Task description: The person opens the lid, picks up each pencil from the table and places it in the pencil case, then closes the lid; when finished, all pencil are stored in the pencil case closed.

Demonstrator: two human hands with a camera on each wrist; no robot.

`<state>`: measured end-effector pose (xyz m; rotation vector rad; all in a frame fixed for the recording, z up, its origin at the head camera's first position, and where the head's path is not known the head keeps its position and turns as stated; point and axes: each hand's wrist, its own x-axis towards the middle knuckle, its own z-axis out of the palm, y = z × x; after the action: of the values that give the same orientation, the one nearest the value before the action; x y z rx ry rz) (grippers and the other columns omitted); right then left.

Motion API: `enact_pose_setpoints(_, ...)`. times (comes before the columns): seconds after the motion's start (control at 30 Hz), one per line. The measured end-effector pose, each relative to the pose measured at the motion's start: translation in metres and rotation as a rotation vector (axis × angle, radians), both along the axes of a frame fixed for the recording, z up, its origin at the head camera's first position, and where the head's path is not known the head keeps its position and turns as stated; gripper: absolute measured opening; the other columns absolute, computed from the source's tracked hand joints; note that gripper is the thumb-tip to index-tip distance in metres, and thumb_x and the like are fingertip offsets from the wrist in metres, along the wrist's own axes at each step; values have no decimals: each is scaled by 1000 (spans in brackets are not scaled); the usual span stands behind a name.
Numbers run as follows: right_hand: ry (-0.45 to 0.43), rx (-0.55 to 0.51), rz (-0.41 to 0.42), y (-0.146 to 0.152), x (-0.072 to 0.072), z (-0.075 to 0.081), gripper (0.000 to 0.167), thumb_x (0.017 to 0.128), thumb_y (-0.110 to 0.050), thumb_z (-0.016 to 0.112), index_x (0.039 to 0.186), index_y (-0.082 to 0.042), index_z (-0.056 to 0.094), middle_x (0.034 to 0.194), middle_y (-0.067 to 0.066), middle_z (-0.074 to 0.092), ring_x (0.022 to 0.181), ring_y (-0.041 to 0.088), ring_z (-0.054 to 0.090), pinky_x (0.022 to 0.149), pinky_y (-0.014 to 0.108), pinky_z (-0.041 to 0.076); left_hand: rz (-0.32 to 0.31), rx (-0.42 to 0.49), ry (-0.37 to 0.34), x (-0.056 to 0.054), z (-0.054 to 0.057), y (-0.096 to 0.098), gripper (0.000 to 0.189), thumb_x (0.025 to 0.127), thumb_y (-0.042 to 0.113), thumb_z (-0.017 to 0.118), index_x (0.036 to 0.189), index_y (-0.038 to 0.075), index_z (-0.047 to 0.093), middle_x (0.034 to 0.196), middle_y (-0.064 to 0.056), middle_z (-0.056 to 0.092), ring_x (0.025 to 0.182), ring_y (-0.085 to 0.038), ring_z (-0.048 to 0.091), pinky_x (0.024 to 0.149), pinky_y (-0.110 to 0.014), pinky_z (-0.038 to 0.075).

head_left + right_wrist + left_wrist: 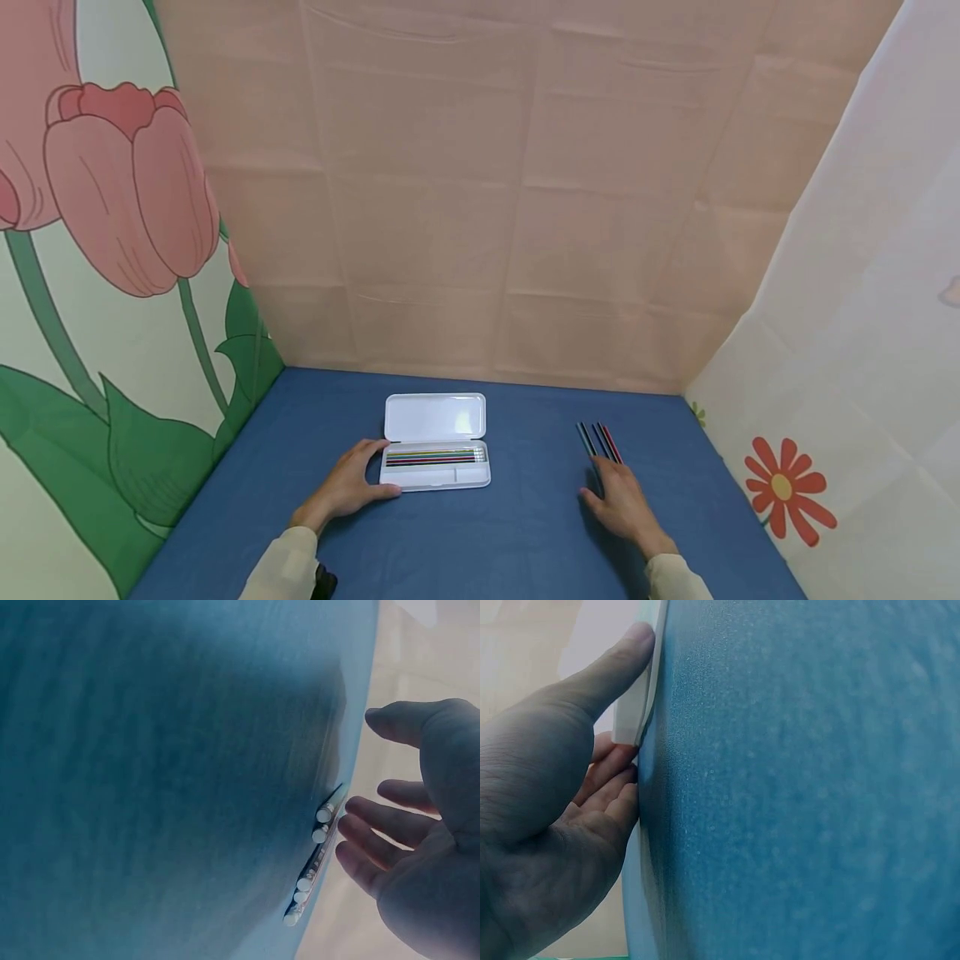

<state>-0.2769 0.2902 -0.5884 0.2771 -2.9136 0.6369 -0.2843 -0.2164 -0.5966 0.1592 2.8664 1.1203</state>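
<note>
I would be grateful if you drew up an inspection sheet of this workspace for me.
Surface: blue tabletop.
Job's things: white case, its lid open, several pencils inside; loose pencils lie on the tabletop to its right.
Clutter: nothing seen.
Hands: left hand holds the case's left end between thumb and fingers; right hand is at the loose pencils, fingers not curled round them, contact unclear.
Cables: nothing seen.
Surroundings: tulip-printed panel left, tan backdrop behind, white sheet with flowers right.

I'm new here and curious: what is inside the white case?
Several colored pencils lie side by side in the open white case, nearest its lid. Anything beneath them is covered.
</note>
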Motion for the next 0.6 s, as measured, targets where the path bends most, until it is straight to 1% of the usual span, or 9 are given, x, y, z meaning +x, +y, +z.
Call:
enact_pose_setpoints(0.13,11,17,-5,1,-1,-1,63,101,-18,85,152,9,61,148,32,69,140,56,63,115,72,53,3,6,-1,0,0,0,99,85,45,101,165,7,55,164,-20,58,154,-49,52,128,-76,40)
enact_pose_setpoints(0.27,39,37,-5,2,-1,-2,60,99,-16,87,147,10,64,141,31,73,133,54,67,112,71,56,2,15,4,0,1,1,99,85,45,101,164,7,55,164,-20,58,155,-49,52,129,-75,40)
enact_pose_setpoints(0.43,87,63,7,4,-3,-2,53,95,-9,89,138,13,69,132,31,77,124,53,71,108,68,58,-1,10,8,1,2,0,99,85,46,101,164,8,55,163,-19,58,154,-48,53,128,-75,41)
enact_pose_setpoints(0.47,117,55,22,7,-6,-8,51,93,-8,90,136,13,70,129,31,78,121,53,72,105,68,59,-2,8,9,1,2,0,99,85,45,101,164,7,56,163,-19,58,153,-48,53,128,-75,41)
enact_pose_setpoints(0.5,174,46,46,14,-14,-22,47,94,-9,88,132,12,71,124,29,79,116,51,73,102,63,61,-1,8,9,2,2,0,99,85,45,101,164,7,56,163,-20,58,153,-48,53,128,-75,41)
enact_pose_setpoints(0.53,214,38,68,19,-19,-31,44,94,-8,88,130,11,72,120,28,80,112,51,73,99,63,62,-1,8,8,2,2,0,99,85,45,101,164,7,56,163,-20,58,153,-48,53,128,-75,41)
enact_pose_setpoints(0.6,317,14,125,33,-33,-59,39,95,-11,87,126,8,73,113,24,80,106,46,74,94,55,64,-2,8,9,2,2,0,99,85,45,101,164,6,56,163,-20,59,153,-48,54,128,-75,41)
